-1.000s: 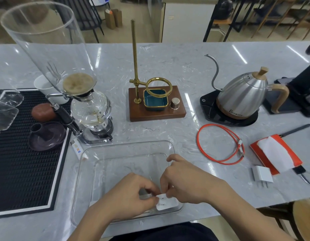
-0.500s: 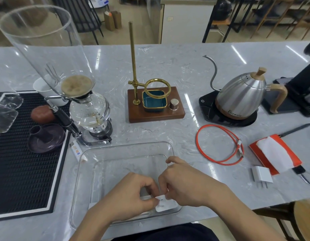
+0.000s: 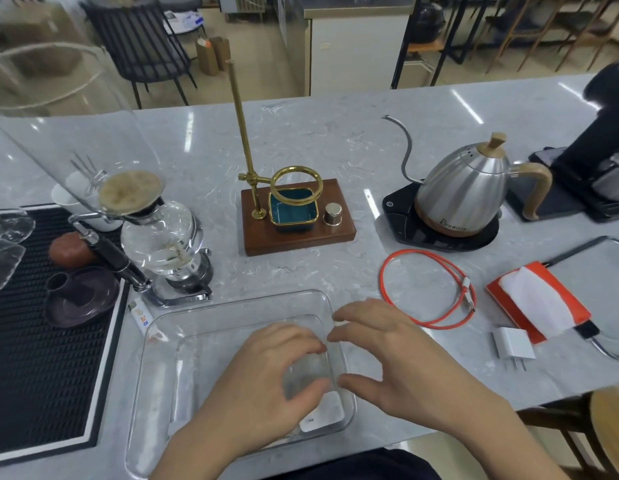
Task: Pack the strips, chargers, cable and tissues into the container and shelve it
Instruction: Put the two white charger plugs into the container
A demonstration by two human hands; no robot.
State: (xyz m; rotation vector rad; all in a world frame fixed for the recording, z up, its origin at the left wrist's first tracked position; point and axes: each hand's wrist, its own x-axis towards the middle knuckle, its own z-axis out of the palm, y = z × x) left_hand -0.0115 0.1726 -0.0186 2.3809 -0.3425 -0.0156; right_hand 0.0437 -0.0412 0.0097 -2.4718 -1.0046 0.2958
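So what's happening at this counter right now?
A person is packing small items into a clear container on the marble counter. Both hands hover over its right end, the left hand and right hand with fingers loosely spread, holding nothing. A white charger lies inside the container. Outside it, to the right, lie the orange cable, a second white charger and the tissue pack.

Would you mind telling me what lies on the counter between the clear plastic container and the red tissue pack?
In the head view, the coiled orange cable and the white charger lie between the clear plastic container and red tissue pack.
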